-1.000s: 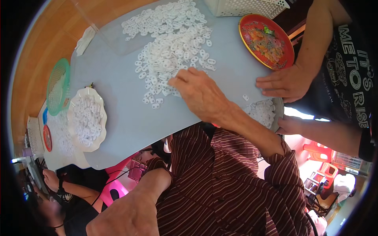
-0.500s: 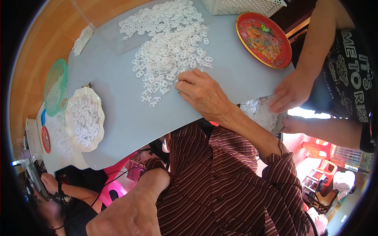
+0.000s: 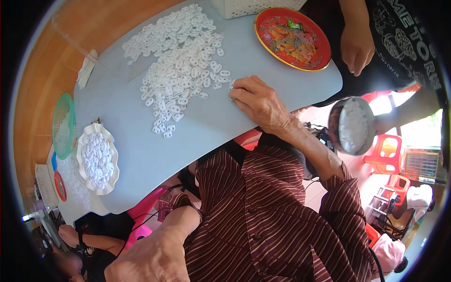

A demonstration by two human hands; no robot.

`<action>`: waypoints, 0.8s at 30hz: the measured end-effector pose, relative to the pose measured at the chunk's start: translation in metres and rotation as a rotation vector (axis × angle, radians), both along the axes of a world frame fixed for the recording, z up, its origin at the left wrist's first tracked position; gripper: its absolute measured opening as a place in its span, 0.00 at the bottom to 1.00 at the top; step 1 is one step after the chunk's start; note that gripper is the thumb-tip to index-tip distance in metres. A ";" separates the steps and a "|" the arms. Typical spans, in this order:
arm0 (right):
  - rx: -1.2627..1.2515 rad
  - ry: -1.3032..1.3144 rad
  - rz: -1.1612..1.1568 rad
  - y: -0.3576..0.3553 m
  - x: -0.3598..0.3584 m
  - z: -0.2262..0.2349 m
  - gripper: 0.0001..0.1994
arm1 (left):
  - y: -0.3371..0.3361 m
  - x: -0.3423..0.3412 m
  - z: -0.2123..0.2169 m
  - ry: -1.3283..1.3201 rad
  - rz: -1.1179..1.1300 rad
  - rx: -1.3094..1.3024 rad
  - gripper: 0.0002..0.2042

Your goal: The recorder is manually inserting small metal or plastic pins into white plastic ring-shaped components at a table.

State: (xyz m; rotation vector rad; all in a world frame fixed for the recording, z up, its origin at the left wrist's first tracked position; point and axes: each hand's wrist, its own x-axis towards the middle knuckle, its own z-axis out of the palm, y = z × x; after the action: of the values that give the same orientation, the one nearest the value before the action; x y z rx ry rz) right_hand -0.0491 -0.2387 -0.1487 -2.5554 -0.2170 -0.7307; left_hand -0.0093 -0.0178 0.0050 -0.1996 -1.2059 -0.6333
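Observation:
A big heap of small white plastic pieces (image 3: 181, 66), oval with two holes, is spread over the grey table (image 3: 150, 164). To the right of the heap, my right hand (image 3: 258, 103) rests low over the tabletop with its fingers curled together. Beside its fingertips a bit of white shows, but what the fingers hold, if anything, is hidden. My left hand (image 3: 148, 258) is at the lower left, in front of my body and off the table; its fingers are out of sight. More of the white pieces fill a scalloped white dish (image 3: 115, 162) on the table's left side.
A red floral tray (image 3: 324, 49) lies at the far right, by a white perforated basket (image 3: 263, 6). A co-worker on the right holds a round metal bowl (image 3: 334, 127) of white pieces. A green basket (image 3: 61, 122) stands left; another person's hand (image 3: 68, 234) is lower left.
My right hand has moved right, away from the heap. The co-worker's bowl has come off the table's edge to the right, and their other hand has drawn back. The view has shifted.

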 end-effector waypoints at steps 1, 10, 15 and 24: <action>0.001 -0.001 -0.006 -0.004 -0.002 0.000 0.08 | -0.001 0.000 0.000 -0.018 -0.001 0.013 0.09; 0.175 -0.040 -0.141 -0.016 -0.006 0.004 0.10 | -0.013 0.001 0.002 -0.036 0.010 0.045 0.08; 0.087 -0.045 -0.135 -0.006 -0.001 0.014 0.14 | -0.002 0.002 0.002 -0.115 0.049 0.131 0.06; 0.052 0.217 -0.184 0.001 -0.004 0.017 0.19 | 0.001 0.008 -0.057 0.070 0.337 0.511 0.14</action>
State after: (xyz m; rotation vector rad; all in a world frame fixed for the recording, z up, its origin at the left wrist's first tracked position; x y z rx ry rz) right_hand -0.0529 -0.2373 -0.1320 -2.6029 0.1075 -0.5093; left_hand -0.0009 -0.0172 -0.0523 0.4007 -0.9467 -0.6094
